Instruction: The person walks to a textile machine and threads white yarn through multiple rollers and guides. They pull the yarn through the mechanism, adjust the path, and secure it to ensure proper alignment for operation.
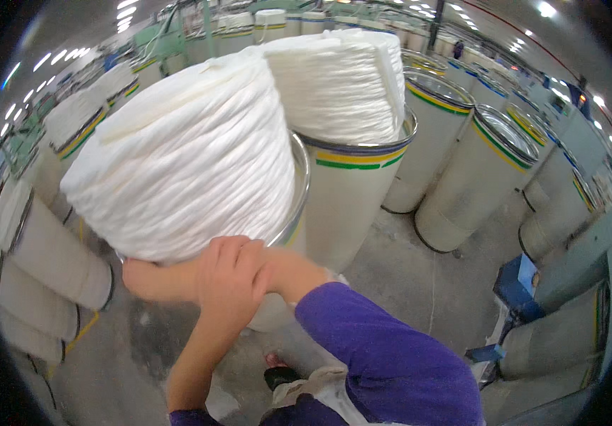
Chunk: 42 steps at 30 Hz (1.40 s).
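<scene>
A big coil of white cotton sliver [192,156] bulges high above the metal rim [302,181] of the can right in front of me. My right arm, in a purple sleeve, reaches across to the left along the base of this coil. My right hand [143,278] is at the coil's lower left edge, next to the can's rim; its fingers are hidden and the forearm is somewhat blurred. Crossing over it, my left hand [232,268] has its fingers wrapped round my right forearm, close against the coil.
Just behind to the right stands another can [348,202] heaped with white sliver [334,85]. Tall cans with green and yellow bands [473,181] crowd the right side; more cans [61,248] line the left. A blue box-shaped part [517,280] is by the machine at right.
</scene>
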Each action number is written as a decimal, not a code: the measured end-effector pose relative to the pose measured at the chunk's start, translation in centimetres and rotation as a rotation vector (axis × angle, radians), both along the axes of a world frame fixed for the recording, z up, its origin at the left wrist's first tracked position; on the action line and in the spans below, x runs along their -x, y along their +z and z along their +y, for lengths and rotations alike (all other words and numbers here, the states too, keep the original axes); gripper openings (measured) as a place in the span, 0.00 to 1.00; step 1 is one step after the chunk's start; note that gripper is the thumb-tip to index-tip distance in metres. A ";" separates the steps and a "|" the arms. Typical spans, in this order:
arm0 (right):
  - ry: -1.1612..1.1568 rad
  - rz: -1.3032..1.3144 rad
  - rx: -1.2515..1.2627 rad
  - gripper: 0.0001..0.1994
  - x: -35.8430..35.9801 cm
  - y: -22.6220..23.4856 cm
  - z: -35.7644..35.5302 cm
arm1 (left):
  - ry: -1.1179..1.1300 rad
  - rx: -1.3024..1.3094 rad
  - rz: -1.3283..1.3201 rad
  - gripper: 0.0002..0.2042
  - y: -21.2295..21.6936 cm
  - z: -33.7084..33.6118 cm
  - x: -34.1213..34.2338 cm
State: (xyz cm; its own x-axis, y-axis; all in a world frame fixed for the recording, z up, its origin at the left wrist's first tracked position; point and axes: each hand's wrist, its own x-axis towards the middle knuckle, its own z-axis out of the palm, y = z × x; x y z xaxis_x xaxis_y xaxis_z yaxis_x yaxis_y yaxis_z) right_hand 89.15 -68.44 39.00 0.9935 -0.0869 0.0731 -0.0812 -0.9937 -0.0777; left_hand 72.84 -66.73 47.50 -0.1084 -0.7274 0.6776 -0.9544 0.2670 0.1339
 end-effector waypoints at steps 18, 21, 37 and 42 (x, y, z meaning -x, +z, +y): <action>-0.315 -0.404 0.344 0.15 19.9 2.3 -29.0 | 0.327 -0.145 -0.097 0.17 -1.7 -17.9 -24.3; -0.687 -0.377 0.422 0.12 24.1 5.3 -36.9 | 0.443 -0.146 -0.097 0.17 -4.2 -21.5 -27.2; -0.627 0.024 -0.045 0.21 21.4 4.3 -44.3 | 0.664 0.179 -0.469 0.24 -7.6 -34.9 -37.9; -0.488 0.049 -0.084 0.20 20.5 5.7 -45.4 | 0.697 0.217 -0.450 0.24 -7.9 -40.4 -42.6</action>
